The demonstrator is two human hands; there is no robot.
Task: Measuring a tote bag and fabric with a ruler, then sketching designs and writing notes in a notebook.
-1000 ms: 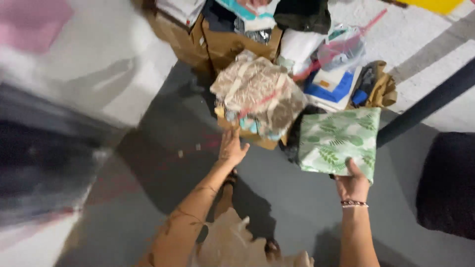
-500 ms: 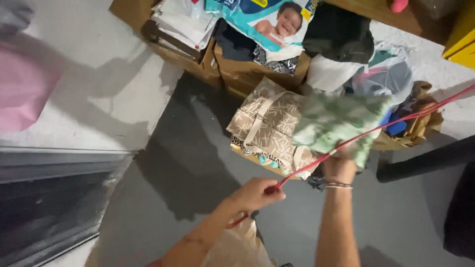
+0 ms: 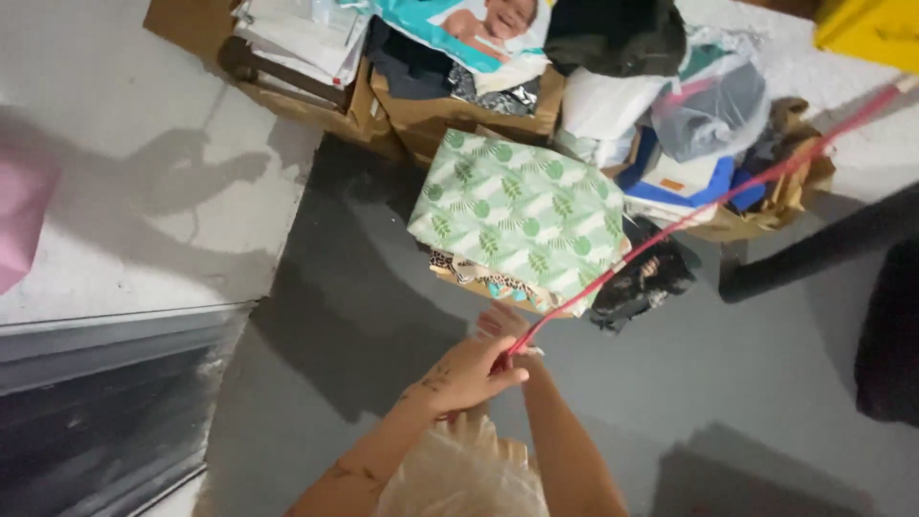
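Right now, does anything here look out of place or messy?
Yes. The cardboard boxes are overstuffed, with clothes and papers spilling over their rims, and a red cord stretches taut across the pile from the left hand.

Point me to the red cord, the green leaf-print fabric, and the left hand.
red cord (image 3: pixel 689 218), head view, mid-length of the taut cord.
green leaf-print fabric (image 3: pixel 522 215), head view, centre of the top face.
left hand (image 3: pixel 469 373), head view, back of hand.

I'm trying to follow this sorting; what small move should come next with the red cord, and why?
Probably draw the red cord clear of the pile. The left hand pinches its near end, and it runs taut across the green leaf-print fabric lying on the box stack; the right hand sits just behind.
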